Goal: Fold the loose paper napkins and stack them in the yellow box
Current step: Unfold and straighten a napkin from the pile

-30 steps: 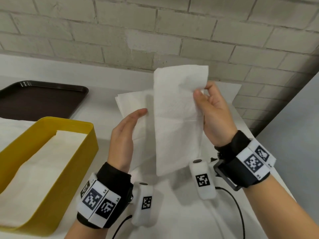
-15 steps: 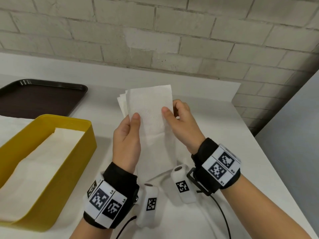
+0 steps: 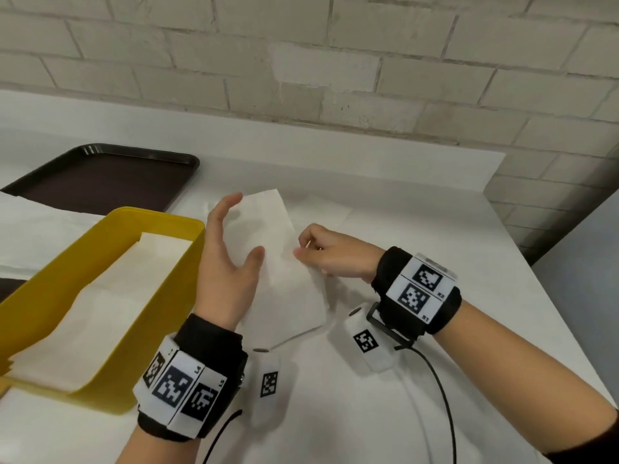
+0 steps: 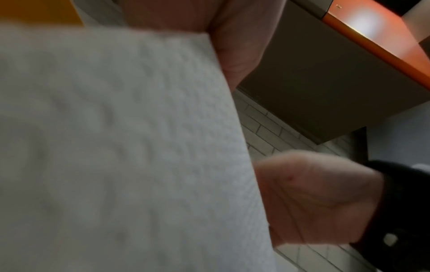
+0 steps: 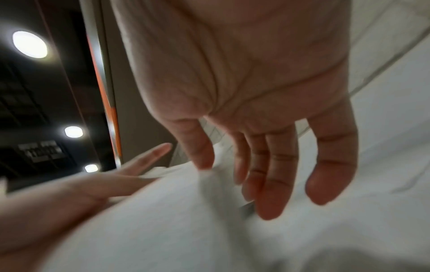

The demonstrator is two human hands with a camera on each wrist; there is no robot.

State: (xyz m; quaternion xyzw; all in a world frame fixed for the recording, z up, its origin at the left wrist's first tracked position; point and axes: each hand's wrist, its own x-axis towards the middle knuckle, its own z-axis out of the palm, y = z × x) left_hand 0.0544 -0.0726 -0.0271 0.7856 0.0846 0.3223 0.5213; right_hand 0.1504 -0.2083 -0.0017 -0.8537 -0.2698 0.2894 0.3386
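Note:
A folded white napkin [image 3: 288, 289] hangs above the table between my hands. My left hand [image 3: 224, 259] is spread flat, its palm against the napkin's left side and its fingers straight up. My right hand [image 3: 321, 254] pinches the napkin's right edge between thumb and forefinger. The right wrist view shows the paper [image 5: 186, 220] puckering at that pinch, under my right hand [image 5: 256, 92]. In the left wrist view the napkin [image 4: 116, 147] covers most of my palm. The yellow box [image 3: 160, 313] stands just left of my left hand and holds folded napkins [image 3: 87, 316].
More loose napkins [image 3: 321, 209] lie flat on the white table behind my hands. A dark brown tray [image 3: 100, 175] sits at the back left, with white paper [image 3: 33, 229] in front of it. The table's right edge [image 3: 522, 262] runs close to my right arm.
The napkin, held up high and hanging long a second ago, has come down lower and nearer the box. My left hand went from pinching it to lying flat against it.

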